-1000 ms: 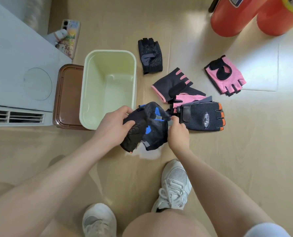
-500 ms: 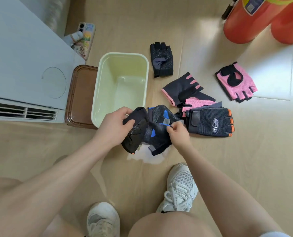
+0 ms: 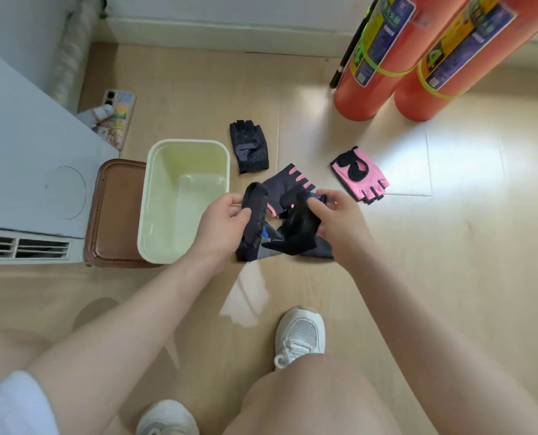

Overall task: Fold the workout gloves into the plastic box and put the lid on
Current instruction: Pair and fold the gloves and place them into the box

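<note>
We see both hands gripping black gloves [image 3: 296, 229] above the floor [image 3: 450, 246], the left hand [image 3: 222, 219] clasping one and the right hand [image 3: 333, 216] pinching the other, just beside the empty plastic box [image 3: 154, 246], whose brown lid [image 3: 114, 215] lies against its left side.

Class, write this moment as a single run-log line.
left hand: gripping black glove | right hand: gripping same glove | plastic box: empty | lid: off, beside box | other gloves: on floor
</note>
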`<state>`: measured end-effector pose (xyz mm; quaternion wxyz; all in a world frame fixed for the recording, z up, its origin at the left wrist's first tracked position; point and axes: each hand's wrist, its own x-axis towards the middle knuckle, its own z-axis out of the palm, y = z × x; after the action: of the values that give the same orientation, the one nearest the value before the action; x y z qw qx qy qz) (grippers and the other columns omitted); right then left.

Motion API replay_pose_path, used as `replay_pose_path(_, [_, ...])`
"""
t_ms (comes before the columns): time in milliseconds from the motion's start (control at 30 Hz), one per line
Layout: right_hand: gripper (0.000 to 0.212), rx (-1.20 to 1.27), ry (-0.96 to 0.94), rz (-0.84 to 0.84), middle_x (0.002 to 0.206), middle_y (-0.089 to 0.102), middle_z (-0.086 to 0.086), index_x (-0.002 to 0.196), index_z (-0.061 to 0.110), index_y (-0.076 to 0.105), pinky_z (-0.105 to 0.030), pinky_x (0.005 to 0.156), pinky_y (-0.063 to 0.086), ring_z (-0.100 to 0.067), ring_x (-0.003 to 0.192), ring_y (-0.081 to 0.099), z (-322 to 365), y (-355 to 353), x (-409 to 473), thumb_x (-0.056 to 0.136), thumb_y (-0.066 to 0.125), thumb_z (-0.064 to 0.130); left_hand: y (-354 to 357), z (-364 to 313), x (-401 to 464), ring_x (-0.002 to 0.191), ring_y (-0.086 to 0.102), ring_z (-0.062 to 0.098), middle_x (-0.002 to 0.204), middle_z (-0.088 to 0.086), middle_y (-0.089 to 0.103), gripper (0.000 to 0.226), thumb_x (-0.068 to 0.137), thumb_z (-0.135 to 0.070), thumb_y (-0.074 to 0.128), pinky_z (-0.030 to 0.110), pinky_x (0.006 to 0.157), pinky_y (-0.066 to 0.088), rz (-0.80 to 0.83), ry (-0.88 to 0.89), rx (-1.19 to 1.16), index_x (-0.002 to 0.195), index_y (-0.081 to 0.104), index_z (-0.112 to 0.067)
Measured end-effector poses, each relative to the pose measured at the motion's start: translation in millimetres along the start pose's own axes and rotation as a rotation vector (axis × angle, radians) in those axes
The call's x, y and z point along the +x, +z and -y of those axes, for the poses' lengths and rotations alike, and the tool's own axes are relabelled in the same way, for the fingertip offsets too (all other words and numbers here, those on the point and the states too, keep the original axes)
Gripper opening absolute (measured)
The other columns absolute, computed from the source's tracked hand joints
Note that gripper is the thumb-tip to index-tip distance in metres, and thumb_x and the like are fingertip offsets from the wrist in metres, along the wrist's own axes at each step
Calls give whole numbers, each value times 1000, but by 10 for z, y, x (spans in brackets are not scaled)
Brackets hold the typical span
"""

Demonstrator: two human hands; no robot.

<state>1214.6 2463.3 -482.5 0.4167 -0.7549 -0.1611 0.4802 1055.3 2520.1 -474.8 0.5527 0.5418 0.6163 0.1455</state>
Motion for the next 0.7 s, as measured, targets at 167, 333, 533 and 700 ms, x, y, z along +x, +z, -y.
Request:
replay_pose_path(167, [2,207,-3,117,90,68,-19,82,9,65,-33,84,56,-24,83,67,54,237,-103,82,63,7,181,-76,-65,85,68,21,90,4,73,20,88,-10,48,41,84,54,22,75,3,91,61,-26])
replay_pose_path(333, [15,132,-10,123,85,65,-6,94,5,64,-29,74,52,-16,75,59,-52,360,-58,81,57,4,187,-39,-51,80,68,23,80,4,72,16,84,-7,53,40,82,55,4,81,31,89,63,-18])
replay_pose_path(533, [20,-107,44,312,86,65,-6,84,19,61,-31,71,45,-18,77,58,-478,2,128,88,48,5,-24,23,178,73,61,9,77,-9,65,22,83,-9,50,8,61,45,-1,125,212,91,63,-25])
replay_pose_path(700, [21,-298,70,465,82,64,-1,85,20,62,-21,64,42,-14,75,56,-862,122,417,91,48,5,-68,36,356,88,54,6,90,-5,62,25,87,-11,48,7,66,38,51,143,352,103,64,-22])
